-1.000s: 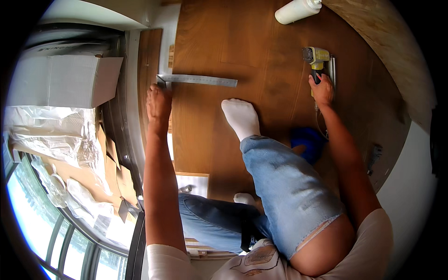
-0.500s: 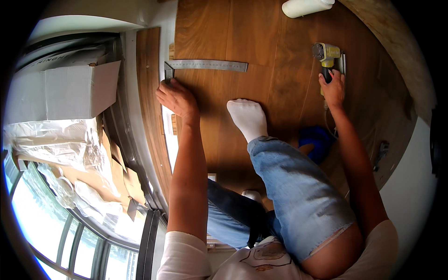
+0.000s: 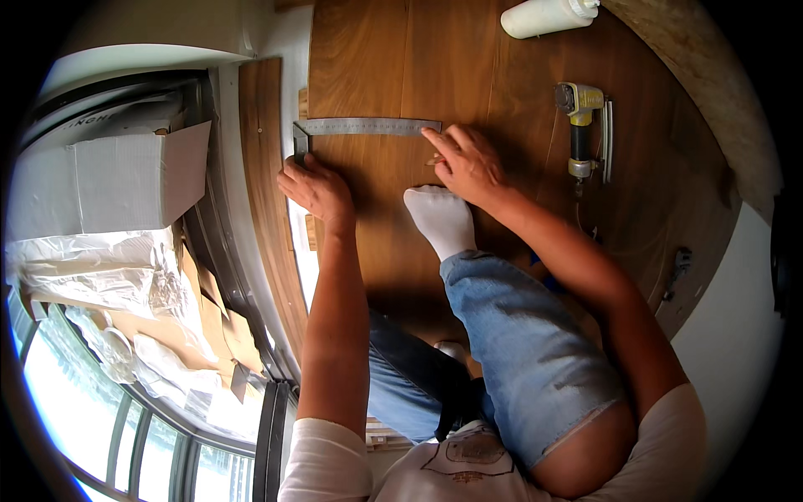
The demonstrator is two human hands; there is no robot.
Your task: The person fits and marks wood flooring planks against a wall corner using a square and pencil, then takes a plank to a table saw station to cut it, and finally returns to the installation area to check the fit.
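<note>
A metal try square [image 3: 368, 126] lies on the brown wood floorboards [image 3: 452, 58], its ruled blade pointing right and its stock at the left edge of the boards. My left hand [image 3: 319, 189] is closed on the stock. My right hand [image 3: 470, 166] reaches to the far end of the blade, index fingertip touching it. A short pencil [image 3: 432, 161] pokes out between that hand's thumb and fingers, mostly hidden. Off to the right, a yellow and black nail gun [image 3: 579, 125] lies on the boards with no hand on it.
A white squeeze bottle [image 3: 548, 18] lies at the far right. A narrow wood strip [image 3: 266, 167] runs along the left, beside a cardboard box [image 3: 117, 180] and plastic wrapping [image 3: 92, 268]. My socked foot [image 3: 439, 219] rests just below the square. A small tool [image 3: 679, 272] lies right.
My right hand has let go of the nail gun and moved left to the end of the square's blade. The pencil now shows in it. My left hand stays on the stock.
</note>
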